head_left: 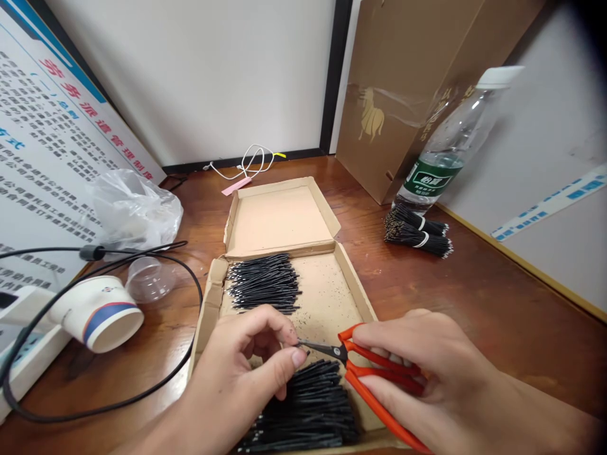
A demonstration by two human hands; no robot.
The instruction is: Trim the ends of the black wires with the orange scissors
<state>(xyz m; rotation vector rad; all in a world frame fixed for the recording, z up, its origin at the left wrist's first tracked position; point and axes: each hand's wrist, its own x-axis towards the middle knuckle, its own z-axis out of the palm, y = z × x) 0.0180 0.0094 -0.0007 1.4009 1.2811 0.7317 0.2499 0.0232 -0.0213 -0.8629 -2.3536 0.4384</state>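
My right hand [427,373] is closed around orange-handled scissors [374,373], whose dark blades point left. My left hand [246,373] pinches a thin black wire piece [303,345] between thumb and forefinger, right at the blade tips. Both hands hover over an open flat cardboard box [353,284]. Inside it, a small pile of short black wires [265,283] lies at the far left and a bigger pile of black wires [308,411] lies at the near end, under my hands. Black specks dot the box floor.
Two banded bundles of black wires [417,232] lie beside a plastic water bottle [450,145] and a brown carton [403,88] at the right. At the left are a tipped paper cup [102,313], a clear cup [147,278], a plastic bag [130,208], black cable [190,278] and a printed board [42,126].
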